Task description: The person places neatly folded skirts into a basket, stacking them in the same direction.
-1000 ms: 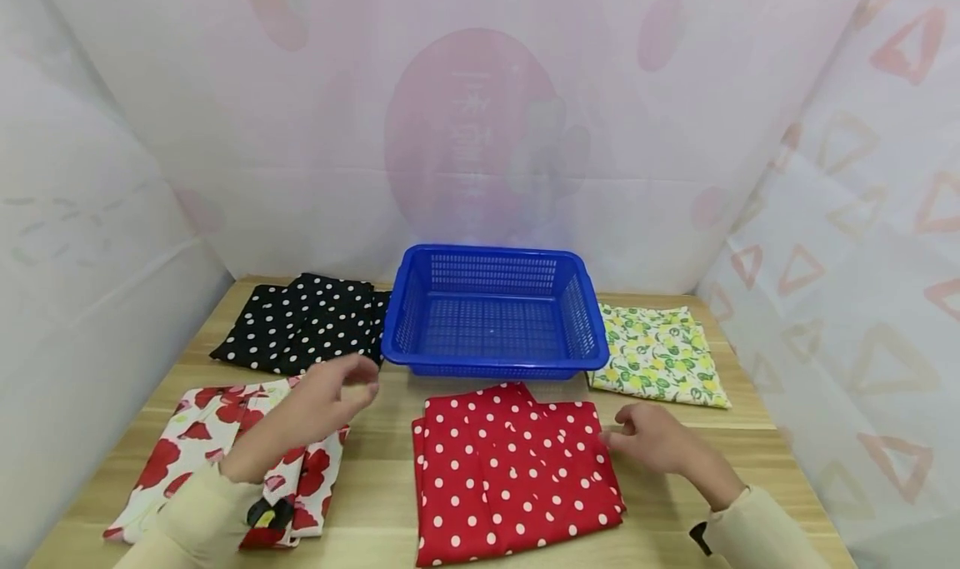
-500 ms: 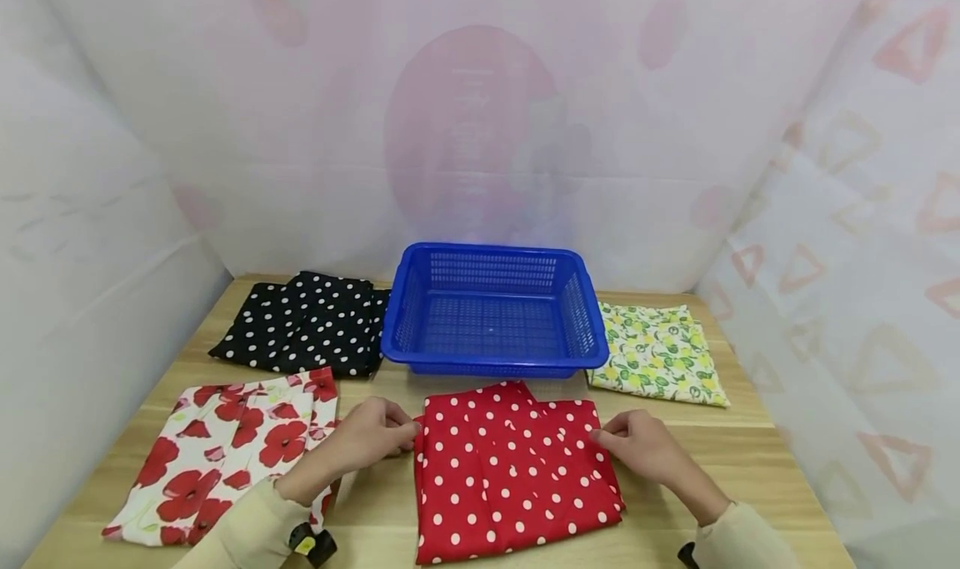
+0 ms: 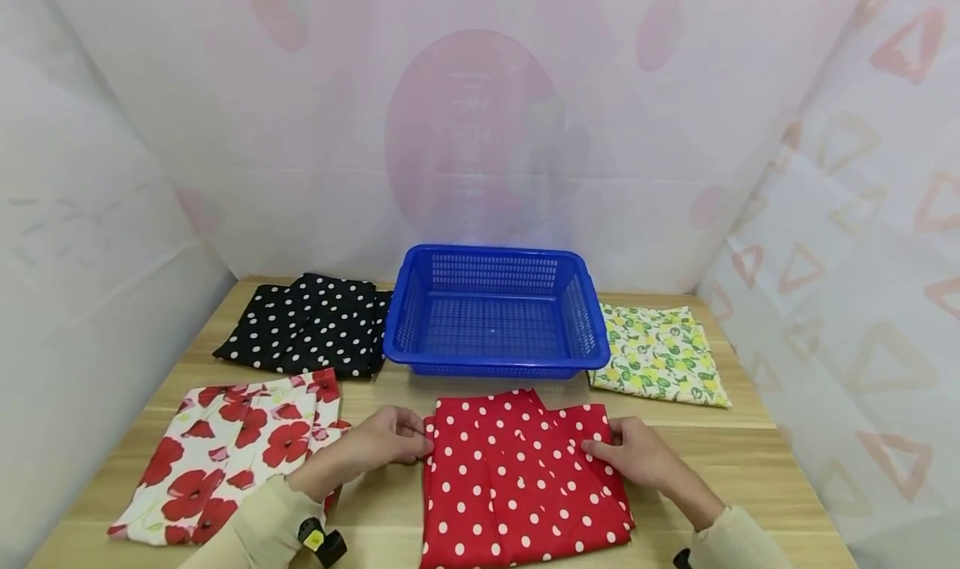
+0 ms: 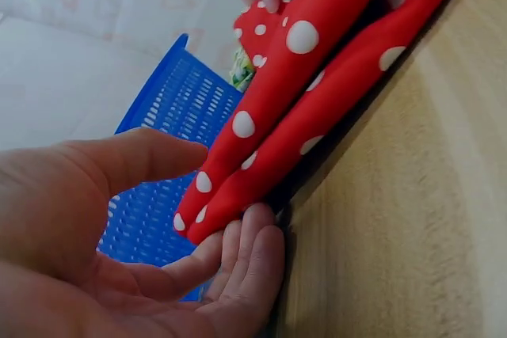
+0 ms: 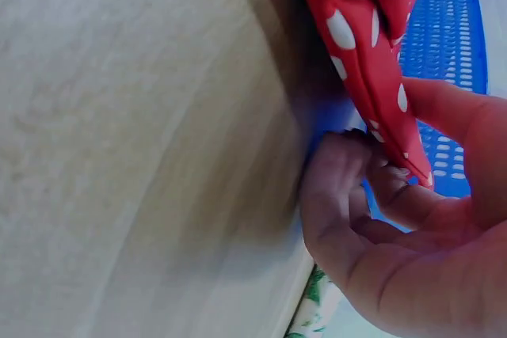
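A folded red cloth with white polka dots [image 3: 517,486] lies at the front middle in the head view. At its far left corner, my left hand [image 3: 393,437] pinches the layered edge, thumb above and fingers beneath; the left wrist view shows the fingertips [image 4: 257,247] under the fold. My right hand [image 3: 637,452] pinches the opposite corner, its thumb on top of the cloth and its curled fingers [image 5: 341,187] below. Both wrist views show the folded layers lifted off the wooden tabletop at these edges.
Behind the red cloth stands a blue perforated plastic basket [image 3: 495,365]. A black polka-dot cloth [image 3: 303,327] lies to its left and a lemon-print cloth [image 3: 660,356] to its right. A white cloth with red poppies [image 3: 217,461] lies front left. Fabric walls enclose the wooden table [image 3: 375,519].
My left hand has come rightward from above the poppy cloth to the red cloth's left edge. My right hand has closed on the right edge. The red cloth has shifted slightly right.
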